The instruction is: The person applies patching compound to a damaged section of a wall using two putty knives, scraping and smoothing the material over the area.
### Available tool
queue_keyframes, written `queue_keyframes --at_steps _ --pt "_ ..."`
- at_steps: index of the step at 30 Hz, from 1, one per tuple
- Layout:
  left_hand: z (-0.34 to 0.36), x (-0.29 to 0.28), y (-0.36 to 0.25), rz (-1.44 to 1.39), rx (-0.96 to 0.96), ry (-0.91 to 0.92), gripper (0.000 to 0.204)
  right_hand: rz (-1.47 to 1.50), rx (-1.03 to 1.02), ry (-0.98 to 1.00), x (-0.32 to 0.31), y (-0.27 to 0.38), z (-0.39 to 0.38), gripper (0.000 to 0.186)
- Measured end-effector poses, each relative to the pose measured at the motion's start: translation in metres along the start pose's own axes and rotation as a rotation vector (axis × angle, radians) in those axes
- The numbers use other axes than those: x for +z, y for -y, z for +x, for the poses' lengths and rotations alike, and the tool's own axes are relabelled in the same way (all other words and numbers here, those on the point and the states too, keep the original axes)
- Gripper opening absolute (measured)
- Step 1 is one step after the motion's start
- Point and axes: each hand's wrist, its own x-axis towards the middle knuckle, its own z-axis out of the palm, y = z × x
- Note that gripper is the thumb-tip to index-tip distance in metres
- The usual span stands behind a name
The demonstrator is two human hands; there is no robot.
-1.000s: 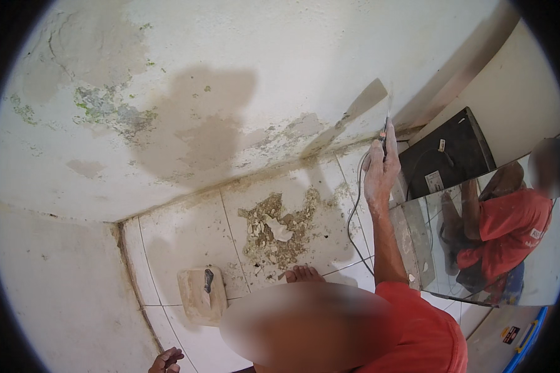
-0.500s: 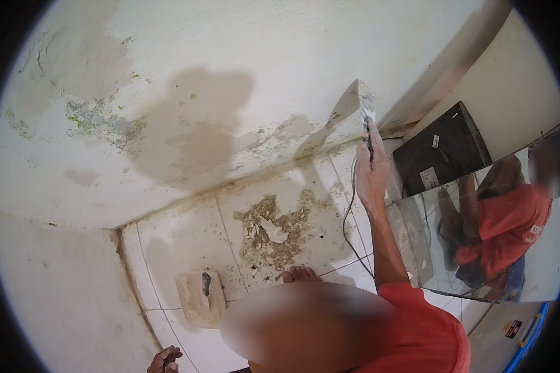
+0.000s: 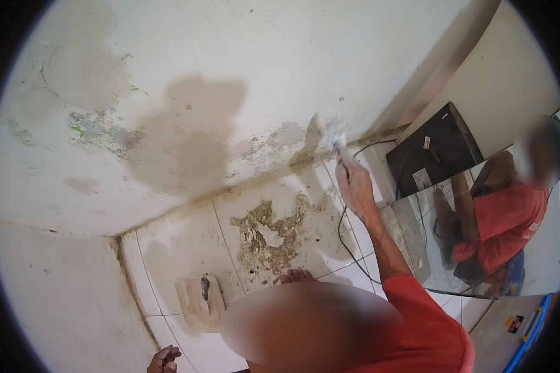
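My right hand (image 3: 356, 182), coming up in a red sleeve, is closed round a scraper (image 3: 337, 138), its blade motion-blurred against the lower part of the stained, peeling white wall (image 3: 106, 132). Below lies a heap of flaky debris (image 3: 255, 233) on white tiles (image 3: 149, 276), beside the toes of a bare foot (image 3: 295, 274). A dark-handled tool (image 3: 205, 289) rests on a pale board (image 3: 190, 309) at lower left. My left hand (image 3: 165, 359), at the bottom edge, has loosely bent fingers apart, with nothing visible in them.
A black panel (image 3: 426, 155) leans at the right, with a dark cable (image 3: 344, 242) running down from it. In front stands a mirror (image 3: 532, 267) reflecting a red-shirted person. A blue-edged container (image 3: 526, 329) sits lower right. A plain side wall (image 3: 56, 286) closes the left.
My right hand and scraper have moved left and down along the wall, away from the upper right. The view has shifted slightly. My left hand stays at the bottom edge.
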Motion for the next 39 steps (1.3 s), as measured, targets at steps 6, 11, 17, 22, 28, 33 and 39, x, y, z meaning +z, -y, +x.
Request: queue_keyframes --at_steps 6,11,17,22,28,33,39 --pt "0.008 -0.021 0.018 0.196 0.095 0.167 0.039 0.142 -0.101 -0.175 -0.03 0.012 0.0 0.047" --pt "-0.002 -0.008 0.009 0.076 0.077 0.027 0.037 -0.114 0.125 0.211 -0.008 0.003 -0.007 0.049" --pt "-0.034 0.025 -0.027 0.214 0.527 -0.063 0.039 0.007 -0.015 -0.032 -0.023 0.008 -0.002 0.048" --pt "0.002 -0.005 0.004 0.014 0.041 0.047 0.042 -0.101 -0.023 0.026 -0.002 -0.016 0.004 0.048" --pt "-0.001 -0.019 0.016 0.104 0.05 0.149 0.044 0.005 -0.229 -0.243 -0.015 0.001 -0.003 0.044" --pt "0.014 -0.012 0.025 0.014 0.227 0.077 0.04 -0.149 0.082 0.285 0.014 -0.035 -0.018 0.041" --pt "0.01 -0.019 0.028 0.085 0.195 0.111 0.041 1.383 0.753 0.502 0.011 0.007 -0.062 0.032"
